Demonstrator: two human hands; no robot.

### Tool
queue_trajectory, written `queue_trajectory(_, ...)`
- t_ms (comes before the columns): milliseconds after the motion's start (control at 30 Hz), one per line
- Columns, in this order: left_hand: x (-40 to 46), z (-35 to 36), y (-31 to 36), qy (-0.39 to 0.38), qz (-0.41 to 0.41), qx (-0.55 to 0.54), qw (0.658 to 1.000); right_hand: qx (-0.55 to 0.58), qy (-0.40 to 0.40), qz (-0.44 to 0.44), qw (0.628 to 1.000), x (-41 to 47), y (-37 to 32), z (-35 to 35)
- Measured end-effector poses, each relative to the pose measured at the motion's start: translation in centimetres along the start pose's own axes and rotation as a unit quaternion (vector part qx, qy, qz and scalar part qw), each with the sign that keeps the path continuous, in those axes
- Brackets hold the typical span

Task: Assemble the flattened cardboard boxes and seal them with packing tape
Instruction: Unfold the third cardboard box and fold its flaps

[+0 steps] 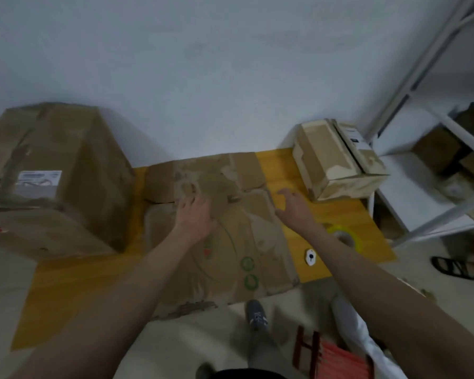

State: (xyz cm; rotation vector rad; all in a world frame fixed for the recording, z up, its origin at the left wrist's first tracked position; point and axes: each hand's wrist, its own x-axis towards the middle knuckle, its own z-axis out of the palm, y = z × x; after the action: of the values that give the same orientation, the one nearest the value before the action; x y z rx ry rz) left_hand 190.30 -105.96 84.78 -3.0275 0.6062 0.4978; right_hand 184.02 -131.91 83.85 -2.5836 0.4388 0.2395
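Note:
A flattened brown cardboard box (pixel 230 242) with green printed marks lies across the middle of the yellow table (pixel 74 285). My left hand (pixel 196 212) rests on its upper middle, fingers spread and slightly bent onto the cardboard near a flap fold. At the box's right edge is my right hand (pixel 292 203), fingers extended over the edge and the table; whether it touches the cardboard is unclear. A roll of packing tape (pixel 346 236) with a yellow rim lies on the table just right of my right forearm, partly hidden by it.
A large assembled box (pixel 55 173) stands at the table's left end, a small taped box (pixel 337 160) at the far right corner. A small white object (pixel 310 257) lies near the tape. White shelving (pixel 433 170) stands right; a red stool (pixel 329 354) and my shoe (pixel 256 314) are below.

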Motion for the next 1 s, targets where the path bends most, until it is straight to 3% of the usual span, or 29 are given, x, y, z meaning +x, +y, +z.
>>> queue_trajectory(267, 4.5, 6.0, 8.3, -0.095, 0.015, -0.012, 0.995, 0.026, -0.083, 0.032, 0.996, 2.8, 7.3, 4.8)
queue_trajectory(500, 6.6, 11.0, 10.3, -0.155, -0.022, -0.073, 0.985, 0.047, -0.212, 0.052, 0.975, 6.6, 10.7, 9.4)
queue_trajectory(733, 9.1, 12.8, 12.2, -0.209, -0.056, -0.143, 0.966, 0.255, -0.228, 0.194, 0.919, 9.2, 11.2, 10.3)
queue_trajectory(867, 10.5, 12.7, 14.4, -0.221, -0.061, -0.170, 0.958, 0.381, -0.223, 0.203, 0.874, 9.4, 11.1, 9.3)
queue_trajectory(1000, 11.9, 11.8, 16.9, -0.196, -0.143, -0.221, 0.945, 0.447, -0.243, 0.190, 0.840, 9.6, 10.7, 8.8)
